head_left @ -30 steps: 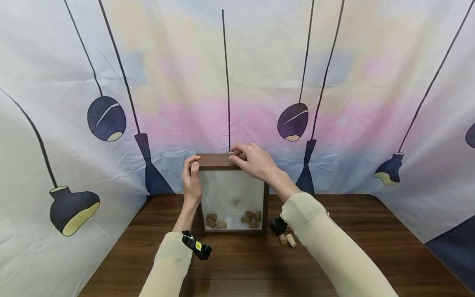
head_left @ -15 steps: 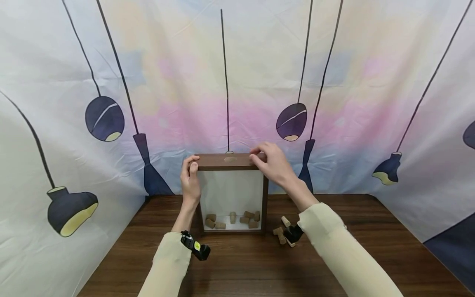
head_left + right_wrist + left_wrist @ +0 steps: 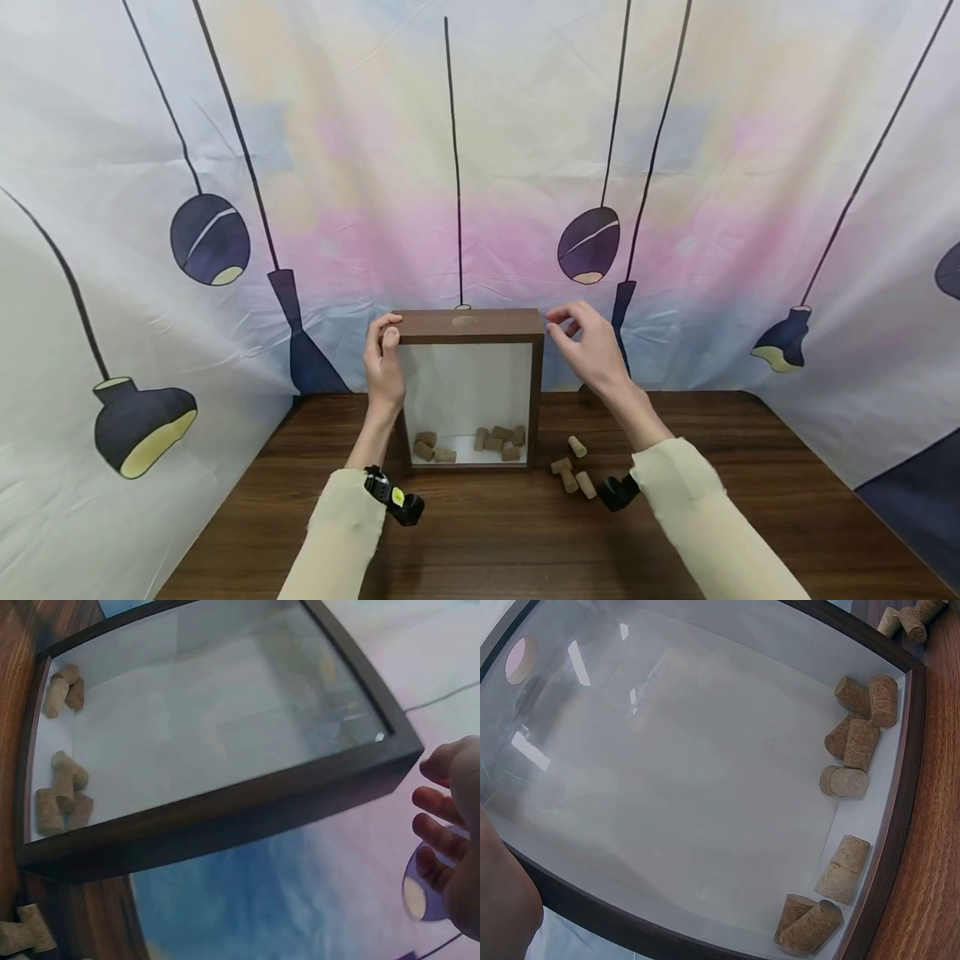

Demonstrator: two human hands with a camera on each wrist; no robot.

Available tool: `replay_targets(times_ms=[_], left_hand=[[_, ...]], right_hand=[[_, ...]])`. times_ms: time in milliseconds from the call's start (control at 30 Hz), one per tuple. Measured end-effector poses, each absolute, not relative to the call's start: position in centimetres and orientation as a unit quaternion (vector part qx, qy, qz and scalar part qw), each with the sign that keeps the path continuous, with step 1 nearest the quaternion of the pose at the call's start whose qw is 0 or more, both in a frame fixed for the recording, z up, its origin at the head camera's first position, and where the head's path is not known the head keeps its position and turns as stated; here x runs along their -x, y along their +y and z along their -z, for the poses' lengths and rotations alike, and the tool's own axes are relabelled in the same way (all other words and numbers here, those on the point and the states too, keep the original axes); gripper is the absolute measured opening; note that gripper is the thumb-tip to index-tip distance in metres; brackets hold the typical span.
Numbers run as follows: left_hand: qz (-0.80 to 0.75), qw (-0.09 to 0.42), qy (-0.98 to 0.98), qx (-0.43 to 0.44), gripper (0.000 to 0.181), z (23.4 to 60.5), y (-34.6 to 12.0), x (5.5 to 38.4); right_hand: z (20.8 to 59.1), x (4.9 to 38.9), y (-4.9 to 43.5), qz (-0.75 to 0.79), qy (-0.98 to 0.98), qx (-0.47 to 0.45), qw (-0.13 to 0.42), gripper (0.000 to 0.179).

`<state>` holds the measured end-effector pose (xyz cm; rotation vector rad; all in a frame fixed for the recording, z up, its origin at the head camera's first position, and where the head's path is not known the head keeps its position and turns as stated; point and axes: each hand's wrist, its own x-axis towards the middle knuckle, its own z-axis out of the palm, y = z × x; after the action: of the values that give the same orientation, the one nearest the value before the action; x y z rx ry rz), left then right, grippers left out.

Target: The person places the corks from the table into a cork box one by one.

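Note:
A dark wooden shadow box (image 3: 471, 339) with a clear front stands upright on the table, an oval hole (image 3: 464, 321) in its top. My left hand (image 3: 386, 371) grips the box's top left corner, thumb on the front and fingers over the top. Just off the top right corner, my right hand (image 3: 594, 346) hangs in the air with loosely bent fingers and nothing in them. Inside the box, several wine corks (image 3: 860, 746) lie along the bottom in two clusters. More loose corks (image 3: 585, 485) lie on the table right of the box.
The brown wooden table (image 3: 480, 542) spreads around the box. Behind it hangs a cloth backdrop (image 3: 360, 167) printed with dark lamps. A black wrist camera (image 3: 618, 492) sits close beside the loose corks in the head view.
My right hand has moved right, from over the hole to beyond the box's corner. A cork has appeared inside and come to lie against the right cluster. My left hand stays put.

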<state>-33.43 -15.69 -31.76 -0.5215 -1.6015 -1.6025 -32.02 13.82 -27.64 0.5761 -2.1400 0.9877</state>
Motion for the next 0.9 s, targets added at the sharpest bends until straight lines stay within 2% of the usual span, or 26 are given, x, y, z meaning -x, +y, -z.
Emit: replay_targets(times_ms=[467, 900], left_hand=[[0.628, 0.399, -0.637, 0.202, 0.035, 31.8, -15.7, 33.4], [0.631, 0.400, -0.631, 0.207, 0.035, 31.8, -15.7, 33.6]], right_hand=[[33.2, 32.0, 16.3, -0.389, -0.849, -0.201, 0.295, 0.017], [39.9, 31.4, 17.8, -0.412, -0.876, -0.127, 0.218, 0.020]])
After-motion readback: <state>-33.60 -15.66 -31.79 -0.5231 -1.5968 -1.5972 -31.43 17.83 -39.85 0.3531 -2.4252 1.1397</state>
